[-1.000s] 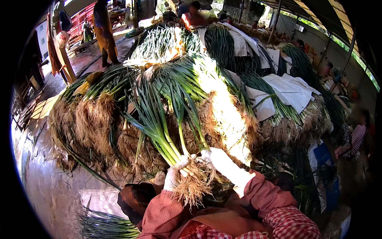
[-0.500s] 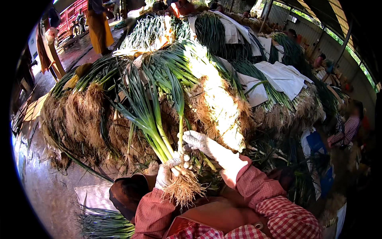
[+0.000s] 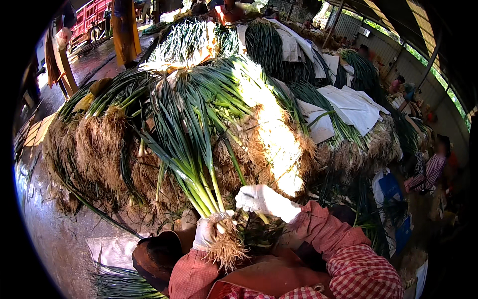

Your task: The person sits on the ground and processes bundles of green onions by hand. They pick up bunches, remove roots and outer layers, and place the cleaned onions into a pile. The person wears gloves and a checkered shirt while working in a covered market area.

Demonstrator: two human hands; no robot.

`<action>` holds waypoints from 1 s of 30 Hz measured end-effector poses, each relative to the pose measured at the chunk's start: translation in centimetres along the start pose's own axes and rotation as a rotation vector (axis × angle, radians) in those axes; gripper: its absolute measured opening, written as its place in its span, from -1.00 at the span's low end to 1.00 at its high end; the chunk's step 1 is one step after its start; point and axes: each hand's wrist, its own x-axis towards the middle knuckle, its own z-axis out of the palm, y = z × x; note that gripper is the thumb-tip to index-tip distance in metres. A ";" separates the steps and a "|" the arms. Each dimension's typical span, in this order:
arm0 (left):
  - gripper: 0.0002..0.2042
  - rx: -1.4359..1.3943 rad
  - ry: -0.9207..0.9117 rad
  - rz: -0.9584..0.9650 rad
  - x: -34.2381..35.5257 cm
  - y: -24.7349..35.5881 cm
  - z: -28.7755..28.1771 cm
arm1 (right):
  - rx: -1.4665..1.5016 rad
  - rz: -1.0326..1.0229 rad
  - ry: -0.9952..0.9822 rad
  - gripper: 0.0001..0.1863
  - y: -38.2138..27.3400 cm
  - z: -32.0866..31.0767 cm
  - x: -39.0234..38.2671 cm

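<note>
My left hand [image 3: 211, 231], in a pale glove, is closed round the white lower stems of a bunch of leeks [image 3: 201, 187]. Their brown roots [image 3: 226, 247] hang below the fist, and the green leaves fan up and away to the left. My right hand [image 3: 260, 201], also gloved and brightly lit, is closed just to the right of the bunch, apart from it. A thin green leek leaf [image 3: 235, 162] runs down into its fingers, and a yellowish end shows below the hand. The fingers' exact grip is partly washed out by glare.
A large heap of leeks [image 3: 107, 134], roots toward me, fills the space ahead. White sheets [image 3: 351, 107] cover parts of it. More leeks [image 3: 127, 284] lie on the wet floor at lower left. A person in a checked top [image 3: 433, 167] sits at the right.
My right hand has drawn down and right, away from the stem it was touching. That leek now stands with the bunch in my left hand, which has lowered slightly.
</note>
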 end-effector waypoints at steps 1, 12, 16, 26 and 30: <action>-0.82 -0.053 -0.023 -0.048 -0.1 0.5 1.2 | 0.055 -0.293 0.303 -0.83 3.8 -2.5 2.6; -0.88 -0.360 -0.012 0.079 0.2 1.3 3.6 | 0.090 -0.183 0.381 -0.80 0.0 -3.9 4.8; -0.85 -0.194 0.069 0.054 1.4 0.3 1.9 | -0.057 0.055 -0.077 -0.79 3.3 2.1 -0.4; -0.83 -0.282 -0.012 0.033 -0.5 1.1 4.2 | 0.047 -0.583 0.668 -0.73 1.5 -9.0 -2.9; -0.82 -0.305 -0.073 0.073 -0.7 0.6 3.9 | 0.403 -0.497 1.031 -0.80 -0.9 -14.5 -10.5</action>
